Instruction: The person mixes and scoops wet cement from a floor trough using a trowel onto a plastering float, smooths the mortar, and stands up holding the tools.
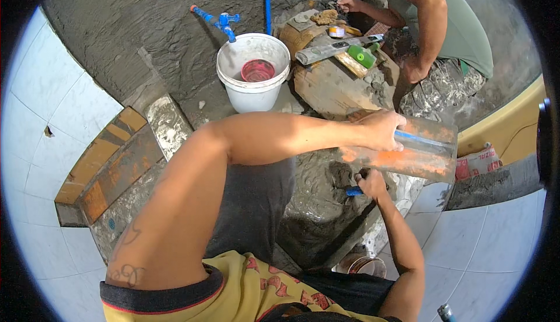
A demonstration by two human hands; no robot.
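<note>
My left hand [379,129] is closed on the blue handle of a wide flat metal float [424,158], streaked with orange and grey, held out to the right above wet grey mortar [315,220]. Lower down, below the float, my right hand [371,185] grips a blue-handled tool [353,191] at the mortar; its working end is hidden or too unclear to make out. A dark shadow lies across the mortar beside it.
A white bucket [252,97] with a red container stands below blue pipes [266,7]. A co-worker [458,36] crouches at upper right beside a board [324,88] bearing tools. Boards [116,170] line the left tiled wall; another bucket [382,269] sits low right.
</note>
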